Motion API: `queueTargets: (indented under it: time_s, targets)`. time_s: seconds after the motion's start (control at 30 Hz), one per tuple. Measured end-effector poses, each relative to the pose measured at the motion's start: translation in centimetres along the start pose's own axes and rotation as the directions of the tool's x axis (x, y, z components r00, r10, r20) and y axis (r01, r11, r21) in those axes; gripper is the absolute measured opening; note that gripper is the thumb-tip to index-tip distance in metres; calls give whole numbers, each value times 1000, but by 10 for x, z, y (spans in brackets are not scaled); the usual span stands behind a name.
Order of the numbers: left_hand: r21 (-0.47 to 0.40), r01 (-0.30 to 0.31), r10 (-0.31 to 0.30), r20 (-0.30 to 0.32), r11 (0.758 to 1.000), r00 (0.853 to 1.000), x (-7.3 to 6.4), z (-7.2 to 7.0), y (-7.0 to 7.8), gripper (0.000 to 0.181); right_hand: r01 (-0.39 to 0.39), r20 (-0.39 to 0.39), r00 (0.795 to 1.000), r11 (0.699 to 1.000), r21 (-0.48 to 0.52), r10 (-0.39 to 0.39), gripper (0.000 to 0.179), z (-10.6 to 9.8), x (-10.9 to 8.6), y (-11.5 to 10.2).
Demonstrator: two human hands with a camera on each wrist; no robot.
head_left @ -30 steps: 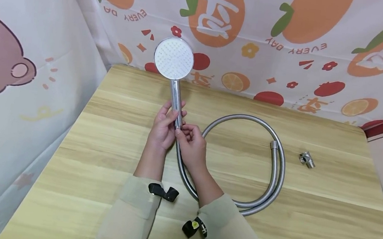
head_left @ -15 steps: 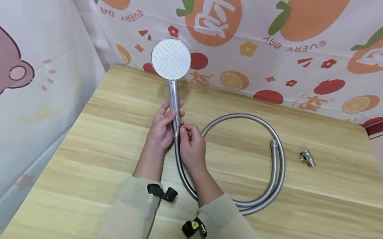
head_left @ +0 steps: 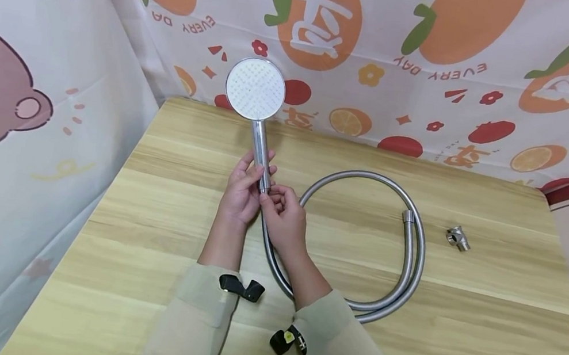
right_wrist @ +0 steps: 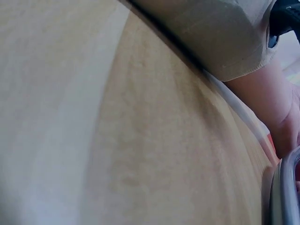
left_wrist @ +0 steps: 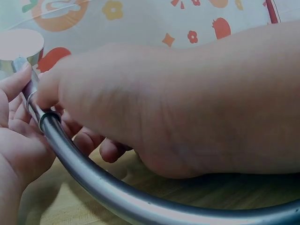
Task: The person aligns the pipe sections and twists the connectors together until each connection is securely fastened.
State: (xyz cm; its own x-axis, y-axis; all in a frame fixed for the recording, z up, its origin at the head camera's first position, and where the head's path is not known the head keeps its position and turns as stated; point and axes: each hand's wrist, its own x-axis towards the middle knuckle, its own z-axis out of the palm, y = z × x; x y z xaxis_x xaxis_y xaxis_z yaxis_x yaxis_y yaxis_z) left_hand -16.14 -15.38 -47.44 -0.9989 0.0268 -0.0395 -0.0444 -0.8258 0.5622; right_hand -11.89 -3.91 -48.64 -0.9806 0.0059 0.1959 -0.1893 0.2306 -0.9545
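A chrome shower head (head_left: 255, 89) with a round white face points up and away, its handle in my left hand (head_left: 241, 197). The thumb lies across the handle, with the fingers behind it. My right hand (head_left: 285, 221) pinches the joint where the grey metal shower hose (head_left: 269, 248) meets the handle's lower end. In the left wrist view, the right hand (left_wrist: 136, 103) crosses in front, its fingertips at the collar of the hose (left_wrist: 89, 176). The right wrist view catches part of the left hand beyond the hose (right_wrist: 283, 192); the right fingers are outside it.
The hose loops over the wooden table (head_left: 153, 233), its free end nut (head_left: 407, 216) lying inside the loop. To the right lies a small chrome T-shaped fitting (head_left: 458, 238). A fruit-print cloth (head_left: 426, 117) hangs behind the table, and a pale cloth (head_left: 97, 123) at left.
Half a second ago the right thumb was off to the side and the joint showed; now it lies over the joint, as it did one second ago. The left hand keeps its hold.
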Motion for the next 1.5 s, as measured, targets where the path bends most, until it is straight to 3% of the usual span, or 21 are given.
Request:
queueTargets:
  time_s: [0.17,0.33,0.4,0.53,0.9,1.0,1.23,1.5]
  targets:
    - [-33,-6,6,4,999,1000,0,0,1,39,-41,-18,999,997,67,42,18,-3,-1,-13]
    - [-21,-25,25,0,999,1000,0,-2,1,44,-41,52,998,996,73,37,25,-2,-1,-10]
    - [-14,-19,19,0,1000,1000,0,-3,1,48,-22,79,997,996,91,14,29,0,0,1]
    - [-22,-2,3,6,1000,1000,0,-2,1,44,-1,77,997,993,119,-8,29,-1,0,1]
    - [-2,-5,5,15,1000,1000,-1,-1,1,43,52,28,998,999,2,-52,36,1,-1,2]
    - [1,-8,8,12,1000,1000,-2,-1,1,45,45,43,998,999,-2,-45,33,1,-2,3]
    - [-27,-2,3,18,1000,1000,0,-2,1,42,-37,57,998,994,98,32,15,-1,0,-1]
    - [-47,1,0,19,999,1000,-1,-1,2,39,-43,47,998,992,120,38,13,-1,0,-1]
